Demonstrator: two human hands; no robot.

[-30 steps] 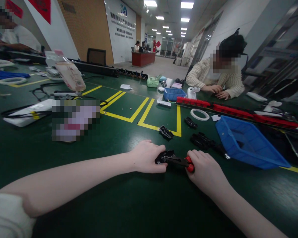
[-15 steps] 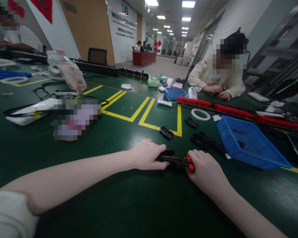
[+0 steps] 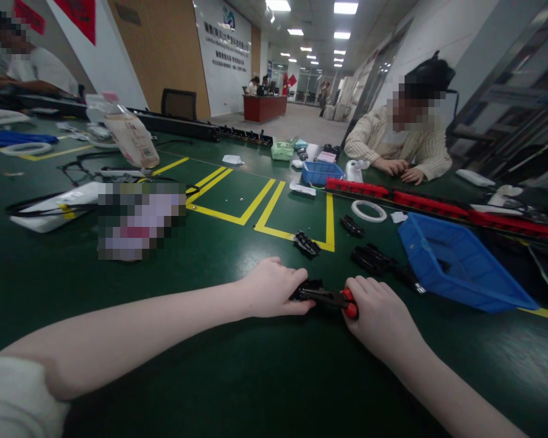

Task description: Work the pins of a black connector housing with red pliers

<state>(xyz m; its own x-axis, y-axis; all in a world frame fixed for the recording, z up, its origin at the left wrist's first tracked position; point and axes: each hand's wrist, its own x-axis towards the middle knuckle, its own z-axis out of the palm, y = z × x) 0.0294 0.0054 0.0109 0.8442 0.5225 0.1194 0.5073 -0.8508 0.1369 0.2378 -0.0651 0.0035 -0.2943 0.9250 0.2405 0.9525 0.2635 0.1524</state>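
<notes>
Over the green table (image 3: 237,377), my left hand (image 3: 274,287) is closed on a small black plastic part (image 3: 311,285), which its fingers and thumb partly cover. My right hand (image 3: 379,310) is wrapped round the red handles of a pair of pliers (image 3: 326,296). The dark jaws of the pliers point left and meet the black part; whether they grip it I cannot tell. Just beyond my hands lies a similar black part (image 3: 307,243), with another black piece (image 3: 351,225) farther back. More black parts (image 3: 373,258) lie beside the right hand.
A blue basket (image 3: 466,267) stands at the right, and a smaller blue basket (image 3: 322,173) farther back. A white ring of tape (image 3: 369,210) lies near a long red strip (image 3: 429,204). A bottle (image 3: 132,137) and a white pouch (image 3: 59,207) are leftward. A person (image 3: 402,134) sits opposite.
My left hand and the black part have shifted slightly to the right, closer to the pliers. The right hand has hardly moved.
</notes>
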